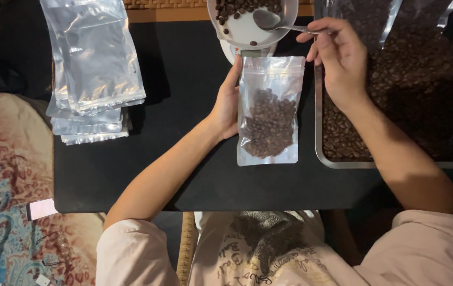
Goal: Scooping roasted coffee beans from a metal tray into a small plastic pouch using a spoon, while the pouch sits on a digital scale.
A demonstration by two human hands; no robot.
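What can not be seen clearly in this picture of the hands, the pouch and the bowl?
- Head view: the white bowl is cut off by the top edge.
- The scale under it is mostly hidden by the bowl and the pouch.
- The left hand has its fingers behind the pouch.
- The tray bottom is buried under coffee beans.

A single head-worn camera looked steeply down, from close above, onto the black tabletop (184, 175). The wearer's lap filled the bottom edge.
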